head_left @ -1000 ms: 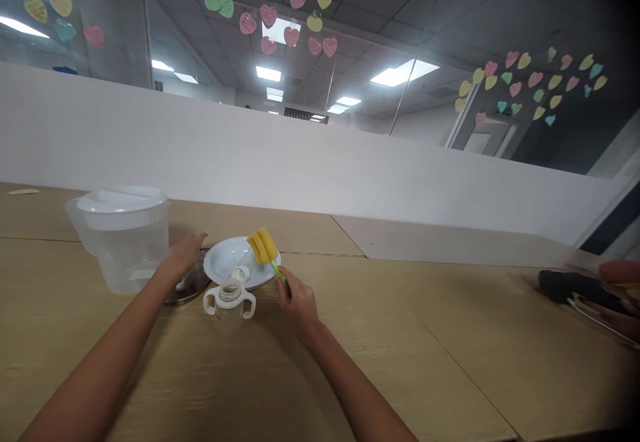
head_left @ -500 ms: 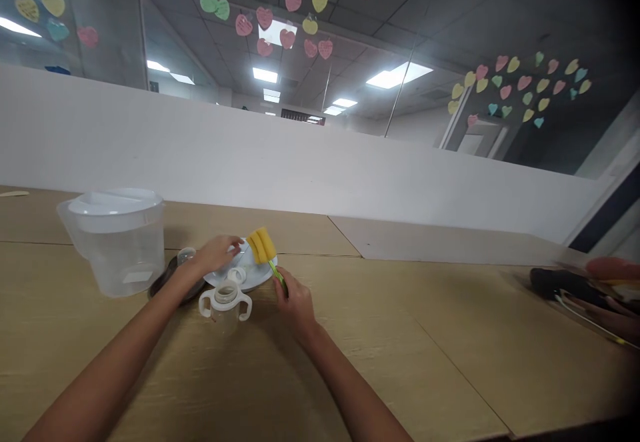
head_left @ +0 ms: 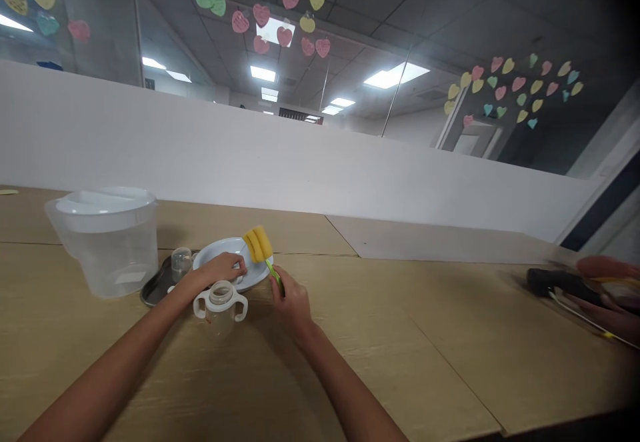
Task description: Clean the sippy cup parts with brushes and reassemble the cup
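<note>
In my right hand [head_left: 293, 299] is the green handle of a yellow sponge brush [head_left: 258, 244], its head raised over the right side of a white plate [head_left: 210, 250]. My left hand [head_left: 226, 267] is over the plate, fingers curled down around a small white piece [head_left: 239, 279] that they mostly hide. A clear bottle [head_left: 221, 309] with two white side handles and an open top stands upright on the table, just in front of the plate. Left of the plate, a clear cap [head_left: 181, 263] rests on a dark tray [head_left: 156, 285], partly behind my left forearm.
A large translucent lidded pitcher [head_left: 117, 249] stands on the table [head_left: 380, 335] at the left. Dark and red items [head_left: 560, 283], blurred, lie at the far right edge. A white wall [head_left: 280, 162] runs behind the table.
My left hand has moved down and closed around the white piece on the plate. My right hand still holds the brush, nearly unmoved. The view has shifted slightly.
</note>
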`<state>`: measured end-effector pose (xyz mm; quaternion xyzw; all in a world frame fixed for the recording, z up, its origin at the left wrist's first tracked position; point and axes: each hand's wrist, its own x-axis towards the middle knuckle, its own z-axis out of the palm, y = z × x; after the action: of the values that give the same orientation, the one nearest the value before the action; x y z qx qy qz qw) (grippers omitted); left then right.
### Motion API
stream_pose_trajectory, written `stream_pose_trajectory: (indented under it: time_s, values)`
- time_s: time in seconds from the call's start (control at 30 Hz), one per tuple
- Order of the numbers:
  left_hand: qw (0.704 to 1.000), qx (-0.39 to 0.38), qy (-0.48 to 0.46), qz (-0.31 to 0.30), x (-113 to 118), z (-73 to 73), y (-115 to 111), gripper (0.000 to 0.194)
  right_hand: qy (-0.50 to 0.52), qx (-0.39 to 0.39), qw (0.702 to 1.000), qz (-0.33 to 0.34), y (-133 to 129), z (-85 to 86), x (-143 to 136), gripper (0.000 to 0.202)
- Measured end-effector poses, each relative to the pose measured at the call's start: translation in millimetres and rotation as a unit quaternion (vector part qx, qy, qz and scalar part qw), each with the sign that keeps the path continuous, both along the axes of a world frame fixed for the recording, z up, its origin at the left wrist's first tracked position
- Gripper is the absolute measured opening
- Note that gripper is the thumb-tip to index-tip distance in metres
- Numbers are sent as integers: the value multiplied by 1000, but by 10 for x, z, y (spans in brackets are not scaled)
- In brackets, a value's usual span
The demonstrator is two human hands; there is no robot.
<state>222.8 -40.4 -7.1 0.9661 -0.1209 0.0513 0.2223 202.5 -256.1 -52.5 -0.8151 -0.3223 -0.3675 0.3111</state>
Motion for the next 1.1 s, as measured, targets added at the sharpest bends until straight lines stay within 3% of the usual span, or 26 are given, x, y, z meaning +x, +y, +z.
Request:
stream_pose_trajectory:
  time_s: [0.2, 0.37, 0.5, 0.7, 0.87, 1.1]
  values:
    - [999, 29, -10, 17, 33, -26, 38, 14, 11, 6, 1000, 4, -9, 17, -4, 32]
    - [999, 40, -25, 0, 59, -76, 51, 35, 15, 6, 1000, 4, -11, 22, -4, 32]
    - [998, 11, -56, -3, 38, -1, 49, 40, 26, 15, 1000, 5, -11, 26, -3, 32]
    - [987, -116, -107, 34, -61, 279, 72, 43, 34, 28, 999, 1, -20, 37, -2, 32]
    - [962, -248, -118, -3, -143, 443, 56, 48, 39, 28, 999, -9, -17, 44, -15, 32]
    - [913, -403, -54, -36, -240, 562, -22, 58, 10, 16, 999, -44, -35, 16, 36, 35]
